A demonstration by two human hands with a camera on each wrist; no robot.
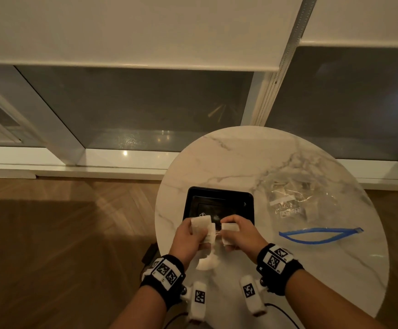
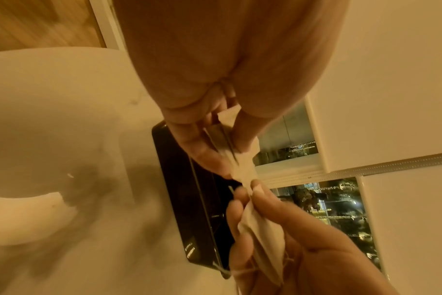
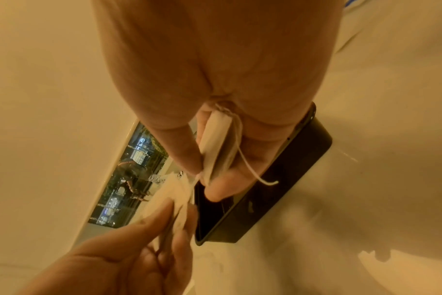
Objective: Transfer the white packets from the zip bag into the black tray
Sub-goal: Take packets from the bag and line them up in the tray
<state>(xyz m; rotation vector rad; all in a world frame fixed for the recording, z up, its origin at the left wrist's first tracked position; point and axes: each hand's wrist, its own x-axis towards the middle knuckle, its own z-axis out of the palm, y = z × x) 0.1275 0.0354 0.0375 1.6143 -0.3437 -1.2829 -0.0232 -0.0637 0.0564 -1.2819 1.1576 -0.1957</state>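
I see small white packets [image 1: 202, 227], soft and crumpled, with thin strings trailing. My left hand [image 1: 188, 238] pinches a bunch of them between thumb and fingers; my right hand [image 1: 240, 233] pinches one packet [image 1: 229, 227] likewise, just over the near edge of the black tray [image 1: 218, 194]. The clear zip bag [image 1: 312, 210] lies to the right on the marble table [image 1: 240, 157].

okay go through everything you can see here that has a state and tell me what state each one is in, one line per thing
Clear zip bag with blue zipper: open, lying on the round marble table, some contents inside.
Black rectangular tray: upright on the table, no packet visible in it.
White packets: held above the tray's near edge.
Left hand: gripping packets.
Right hand: pinching a packet.
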